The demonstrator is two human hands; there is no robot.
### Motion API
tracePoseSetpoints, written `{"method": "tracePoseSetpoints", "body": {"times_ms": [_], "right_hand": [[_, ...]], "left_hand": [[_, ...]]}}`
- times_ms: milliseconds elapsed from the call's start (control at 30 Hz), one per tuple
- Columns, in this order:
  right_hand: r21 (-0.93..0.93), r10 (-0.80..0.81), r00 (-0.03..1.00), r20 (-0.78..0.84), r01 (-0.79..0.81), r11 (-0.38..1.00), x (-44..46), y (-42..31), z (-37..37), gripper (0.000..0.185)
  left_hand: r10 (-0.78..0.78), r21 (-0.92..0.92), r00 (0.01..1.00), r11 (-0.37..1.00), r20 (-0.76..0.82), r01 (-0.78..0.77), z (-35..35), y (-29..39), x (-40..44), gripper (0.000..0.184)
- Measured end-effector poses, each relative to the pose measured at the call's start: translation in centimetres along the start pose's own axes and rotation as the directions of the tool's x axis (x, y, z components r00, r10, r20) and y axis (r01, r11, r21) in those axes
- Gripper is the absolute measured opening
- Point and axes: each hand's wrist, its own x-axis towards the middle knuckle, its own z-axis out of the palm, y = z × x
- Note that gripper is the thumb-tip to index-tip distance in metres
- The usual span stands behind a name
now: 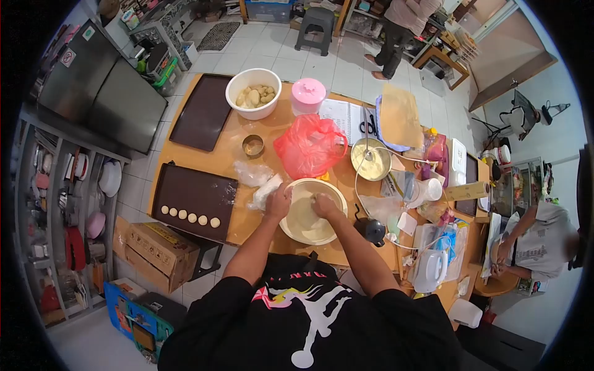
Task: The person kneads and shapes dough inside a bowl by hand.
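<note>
A wide cream bowl (306, 232) stands at the front of the wooden table, pale inside. My left hand (278, 201) is at the bowl's left rim with its fingers curled, beside a white, crumpled plastic bag (265, 190); whether it holds anything cannot be made out. Inside the bowl, toward the right, is my right hand (324, 206), its fingers bent and closed, their contents too small to tell. Behind the bowl lies a red plastic bag (309, 145). Several pale dough rounds (192, 217) form a row on a dark tray (195, 190) at the left.
Farther back are another dark tray (201, 114), a white tub (253, 112) of pale pieces, a pink container (307, 96) and a metal bowl (370, 159). A black kettle-like item (374, 231) stands right of my arm. One person (538, 241) is at the right, another (402, 31) behind.
</note>
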Motion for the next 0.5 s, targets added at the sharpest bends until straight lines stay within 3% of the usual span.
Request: {"method": "tracePoseSetpoints", "body": {"times_ms": [100, 200, 300, 500], "right_hand": [[-0.080, -0.033, 0.997, -0.065, 0.027, 0.996, -3.5, -1.9, -0.6, 0.026], [-0.182, -0.116, 0.993, -0.007, 0.113, 0.977, -6.8, -3.7, -1.4, 0.024], [-0.223, -0.022, 0.998, 0.051, 0.033, 0.974, -8.7, -3.6, 0.0, 0.023], [-0.370, -0.014, 0.994, 0.106, 0.052, 0.927, -9.3, -4.4, 2.6, 0.023]], "left_hand": [[-0.004, -0.016, 1.000, 1.000, -0.014, 0.004, -0.1, 0.1, -0.2, 0.029], [0.024, -0.039, 0.999, 0.999, -0.039, -0.025, 0.2, -0.1, -0.1, 0.028], [0.031, -0.050, 0.998, 0.998, -0.050, -0.033, 0.1, 0.0, 0.0, 0.028], [0.014, -0.070, 0.999, 0.997, -0.049, -0.018, 0.2, 0.0, -0.3, 0.028]]}}
